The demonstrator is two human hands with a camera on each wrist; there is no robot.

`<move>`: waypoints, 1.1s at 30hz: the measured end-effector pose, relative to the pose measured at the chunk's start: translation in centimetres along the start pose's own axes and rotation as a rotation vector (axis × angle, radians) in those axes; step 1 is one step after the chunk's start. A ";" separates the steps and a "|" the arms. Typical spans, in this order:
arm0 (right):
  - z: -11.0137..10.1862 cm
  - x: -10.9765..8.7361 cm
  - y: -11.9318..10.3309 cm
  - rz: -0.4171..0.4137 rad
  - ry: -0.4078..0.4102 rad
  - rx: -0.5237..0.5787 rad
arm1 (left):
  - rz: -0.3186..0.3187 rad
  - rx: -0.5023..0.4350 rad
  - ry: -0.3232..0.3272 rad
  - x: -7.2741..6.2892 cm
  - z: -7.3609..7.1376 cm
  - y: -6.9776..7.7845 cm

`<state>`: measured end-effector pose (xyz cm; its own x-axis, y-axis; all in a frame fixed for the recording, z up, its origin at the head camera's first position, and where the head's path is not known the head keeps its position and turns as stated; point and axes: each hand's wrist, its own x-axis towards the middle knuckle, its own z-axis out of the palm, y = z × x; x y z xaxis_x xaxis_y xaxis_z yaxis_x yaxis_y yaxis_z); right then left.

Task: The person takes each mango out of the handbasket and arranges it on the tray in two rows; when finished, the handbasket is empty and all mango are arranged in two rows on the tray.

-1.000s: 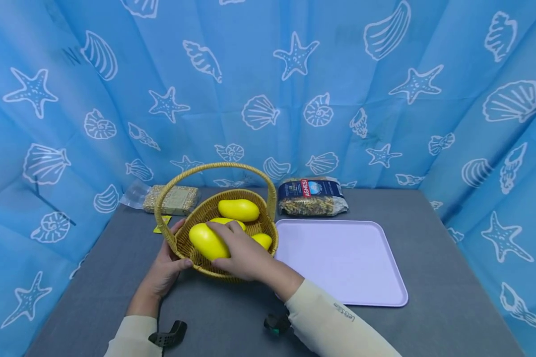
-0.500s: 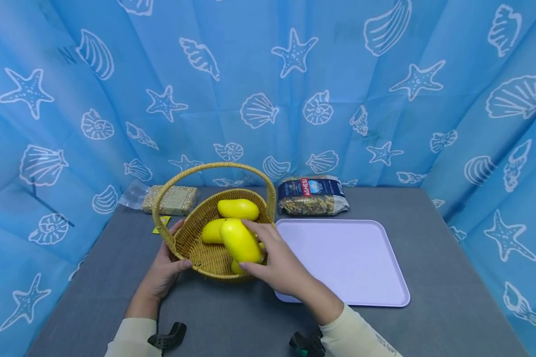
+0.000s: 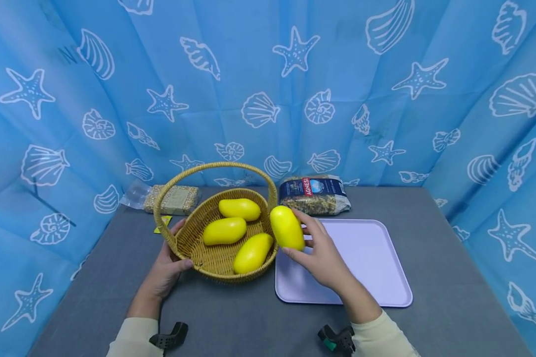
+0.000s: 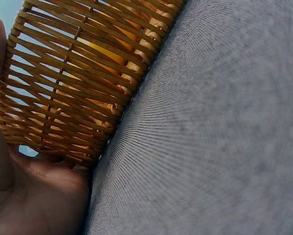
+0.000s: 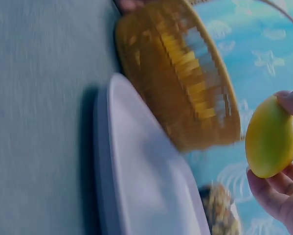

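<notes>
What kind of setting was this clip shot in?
Probably a staged tabletop recording booth: seashell-print curtains enclose the gray table on three sides, with a basket and lilac tray set out on it.

Mangoes [image 3: 225, 231]: 4 yellow ones altogether, so 3 sitting in the basket [image 3: 207, 258] plus 1 in the right hand [image 3: 323, 258]
Basket: just the 1, with 1 handle [image 3: 225, 164] on it
Tray [image 3: 370, 258]: 1, pale purple, over on the right
Food bags: 2 at the far side, 1 clear grain bag [image 3: 171, 199] on the left and 1 AGNESI bag [image 3: 314, 196] on the right
Yellow packet [image 3: 163, 224]: 1 that I can see, partly hidden at the basket's left
Hands: 2, counting the left hand [image 3: 167, 270]
Black wrist mounts [image 3: 163, 340]: 2, one per arm
Sleeves [image 3: 136, 337]: 2, both cream
Worktop [image 3: 232, 322]: 1, grey
</notes>
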<state>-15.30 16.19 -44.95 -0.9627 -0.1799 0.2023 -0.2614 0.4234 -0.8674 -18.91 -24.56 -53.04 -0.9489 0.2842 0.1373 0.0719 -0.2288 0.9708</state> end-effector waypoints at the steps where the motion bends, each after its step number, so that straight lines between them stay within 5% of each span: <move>1: -0.3 0.1 0.4 0.008 0.016 -0.013 | -0.001 -0.004 -0.001 0.0 0.0 0.0; 8: -1.5 0.6 2.9 0.073 0.069 -0.153 | 0.003 -0.007 -0.008 -0.1 0.1 0.2; 21: -1.8 0.9 4.5 0.275 0.025 -0.332 | 0.000 -0.006 -0.005 0.0 0.1 0.1; 33: -1.7 0.9 5.0 0.290 0.035 -0.357 | 0.001 -0.001 -0.002 0.0 0.0 0.0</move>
<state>-17.60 19.71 -48.35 -0.9998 0.0186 -0.0054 0.0173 0.7322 -0.6809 -18.85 -24.54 -52.99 -0.9483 0.2854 0.1387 0.0727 -0.2302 0.9704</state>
